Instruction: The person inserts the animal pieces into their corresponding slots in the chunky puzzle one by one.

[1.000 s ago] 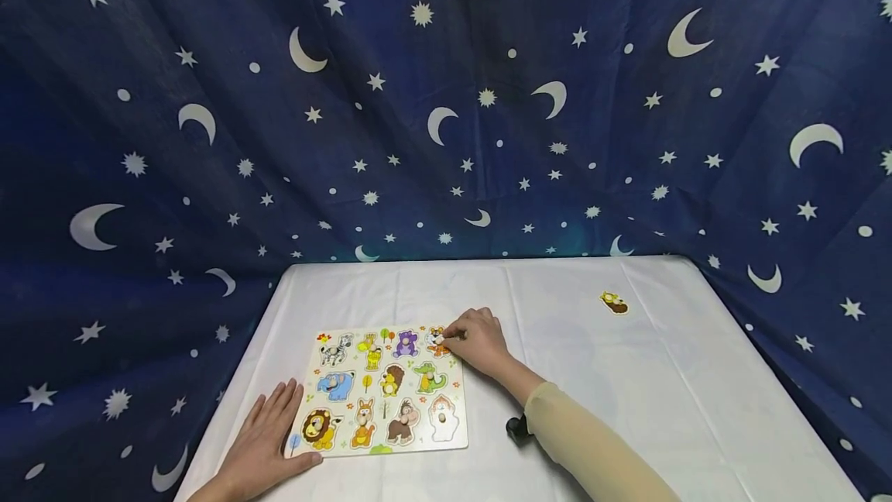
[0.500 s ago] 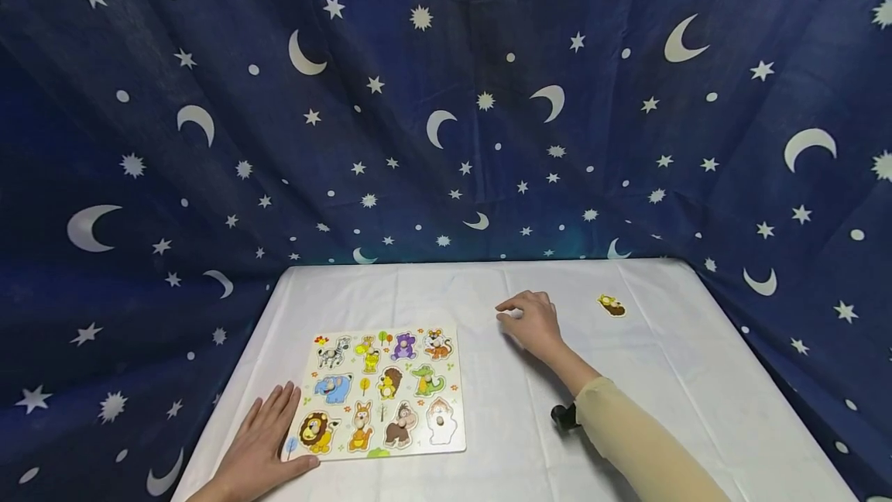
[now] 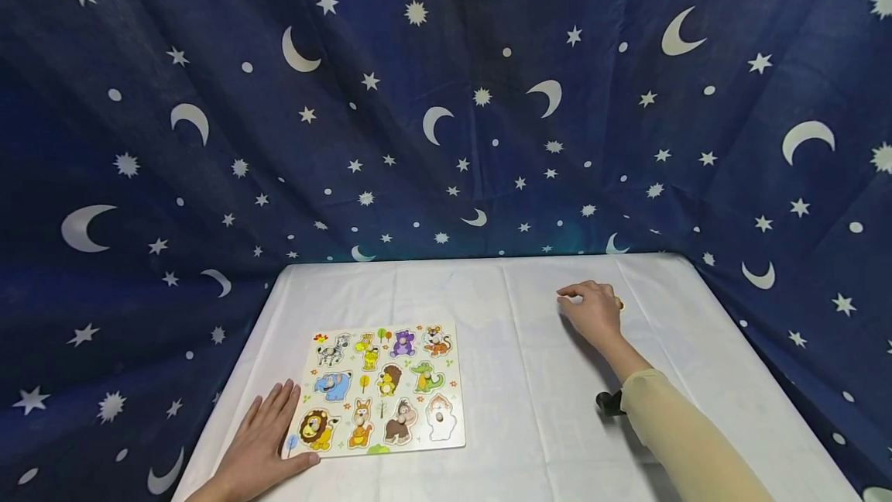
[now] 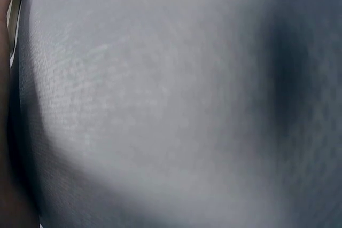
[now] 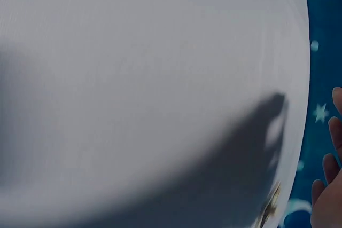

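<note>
A wooden animal puzzle board (image 3: 411,448) lies on the white tabletop, left of centre. Pieces such as the lion (image 3: 317,430), the hedgehog (image 3: 389,380) and the tiger (image 3: 437,341) sit in it; a pale recess (image 3: 440,417) shows at its lower right. Against the board's left edge lies my left hand (image 3: 261,440), fingers straight, thumb at the near corner. My right hand (image 3: 592,312) hovers above the table at the far right, its fingers loosely bent around nothing. It mostly hides a brown-and-yellow puzzle piece (image 5: 270,206), which lies on the cloth.
A white cloth (image 3: 509,378) covers the table. Behind and beside it hangs a dark blue curtain (image 3: 446,161) with moons and stars. A small black device (image 3: 609,404) sits at my right wrist. The left wrist view is mostly blurred cloth.
My right hand has let go of the tiger piece in the board and moved right, over the loose piece, now mostly covered from the head view. The left hand stays put.
</note>
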A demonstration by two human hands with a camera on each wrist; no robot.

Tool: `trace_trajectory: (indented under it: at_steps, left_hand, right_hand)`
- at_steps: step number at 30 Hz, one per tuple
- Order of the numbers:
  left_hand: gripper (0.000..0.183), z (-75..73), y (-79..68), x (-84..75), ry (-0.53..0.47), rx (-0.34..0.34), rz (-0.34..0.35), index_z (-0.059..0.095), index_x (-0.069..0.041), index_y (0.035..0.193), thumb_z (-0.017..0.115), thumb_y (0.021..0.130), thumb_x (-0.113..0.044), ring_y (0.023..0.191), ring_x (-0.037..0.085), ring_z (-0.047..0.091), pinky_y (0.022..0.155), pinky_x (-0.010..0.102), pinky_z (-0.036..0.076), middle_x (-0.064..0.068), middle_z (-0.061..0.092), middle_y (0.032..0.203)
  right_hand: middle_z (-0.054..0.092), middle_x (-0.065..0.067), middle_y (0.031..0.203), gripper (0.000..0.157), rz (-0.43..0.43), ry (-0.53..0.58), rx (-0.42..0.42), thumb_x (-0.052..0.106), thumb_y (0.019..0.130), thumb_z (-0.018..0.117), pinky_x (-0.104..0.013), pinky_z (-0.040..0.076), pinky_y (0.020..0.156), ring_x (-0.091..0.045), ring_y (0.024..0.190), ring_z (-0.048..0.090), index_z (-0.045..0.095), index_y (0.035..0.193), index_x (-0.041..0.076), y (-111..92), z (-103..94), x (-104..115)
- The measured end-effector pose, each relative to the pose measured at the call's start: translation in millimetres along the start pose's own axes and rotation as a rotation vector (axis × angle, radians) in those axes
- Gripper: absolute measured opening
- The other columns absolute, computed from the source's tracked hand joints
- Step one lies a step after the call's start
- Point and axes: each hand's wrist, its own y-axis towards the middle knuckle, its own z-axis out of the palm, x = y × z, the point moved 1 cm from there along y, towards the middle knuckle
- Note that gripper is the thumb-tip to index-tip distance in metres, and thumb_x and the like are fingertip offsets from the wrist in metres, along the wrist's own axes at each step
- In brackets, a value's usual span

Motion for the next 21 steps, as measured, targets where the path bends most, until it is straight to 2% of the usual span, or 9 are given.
trace_trajectory:
  at_steps: [10, 16, 21]
  left_hand:
    - [0.118, 4.7, -0.1, 4.4, 0.031, -0.005, 0.007, 0.032, -0.001, 0.159, 0.071, 0.077, -0.076, 0.157, 0.019, 0.007, 0.125, 0.036, -0.006, 0.02, 0.033, 0.163]
    - [0.119, 4.8, -0.3, 3.3, 0.032, -0.008, 0.007, 0.034, 0.001, 0.158, 0.072, 0.076, -0.076, 0.156, 0.021, 0.009, 0.125, 0.035, -0.006, 0.021, 0.034, 0.162]
    - [0.118, 4.0, -0.2, 1.7, 0.034, -0.004, 0.002, 0.034, 0.001, 0.158, 0.072, 0.076, -0.075, 0.156, 0.021, 0.01, 0.126, 0.036, -0.004, 0.021, 0.034, 0.162]
  right_hand:
    - [0.067, -0.018, 0.112, 0.023, 0.075, -0.054, -0.059, 0.022, 0.095, 0.068, -0.063, 0.032, 0.093, -0.046, 0.116, 0.046, 0.078, 0.109, 0.008, 0, -22.0, -35]
    - [0.065, -0.022, 0.119, 0.025, 0.153, -0.069, -0.11, 0.021, 0.094, 0.065, -0.064, 0.033, 0.091, -0.049, 0.117, 0.045, 0.077, 0.112, 0.008, 0, -26.6, -46]
    - [0.063, -0.024, 0.124, 0.028, 0.189, -0.076, -0.112, 0.021, 0.094, 0.064, -0.064, 0.033, 0.092, -0.05, 0.119, 0.044, 0.076, 0.115, 0.007, -1, -29.5, -48]
